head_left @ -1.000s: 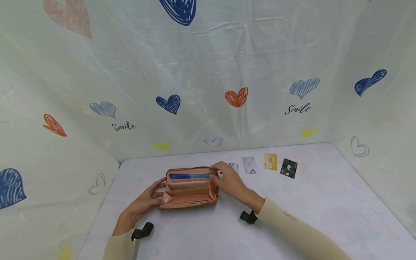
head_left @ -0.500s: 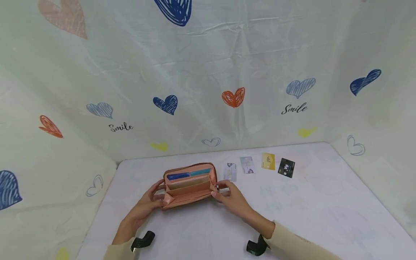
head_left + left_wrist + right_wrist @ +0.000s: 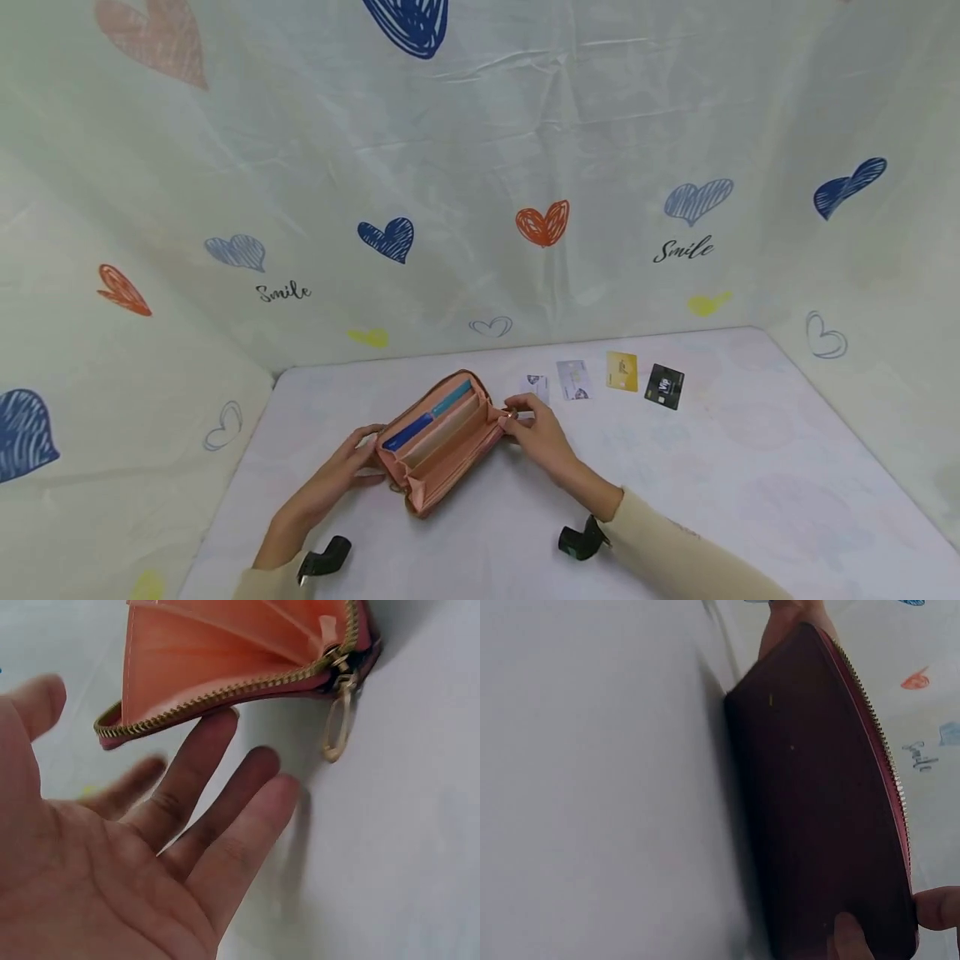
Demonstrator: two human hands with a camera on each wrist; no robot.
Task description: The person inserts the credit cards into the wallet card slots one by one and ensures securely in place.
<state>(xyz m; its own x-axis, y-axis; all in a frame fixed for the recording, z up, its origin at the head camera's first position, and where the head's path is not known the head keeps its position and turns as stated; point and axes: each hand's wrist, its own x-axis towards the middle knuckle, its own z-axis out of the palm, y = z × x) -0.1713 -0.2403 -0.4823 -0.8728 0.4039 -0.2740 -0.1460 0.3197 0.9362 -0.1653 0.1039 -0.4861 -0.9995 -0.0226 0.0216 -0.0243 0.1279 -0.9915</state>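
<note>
A pink zip-around wallet is unzipped on the table and turned at a slant, its pockets facing up. Tucked in its slots are a dark blue card and a light blue card. My right hand pinches the wallet's right end; in the right wrist view a thumb lies at the zip edge and a finger presses the dark outer cover. Beside the left end, my left hand has extended fingers, one reaching under the zip edge in the left wrist view. A metal zip pull dangles at that end.
Right of the wallet, a pale card, a silver card, a gold card and a black VIP card lie in a row on the white table. A heart-printed curtain hangs behind.
The right hand has moved from the wallet's upper right corner to its right end. The wallet has turned counterclockwise, its left end swinging nearer. The left hand's grip has loosened.
</note>
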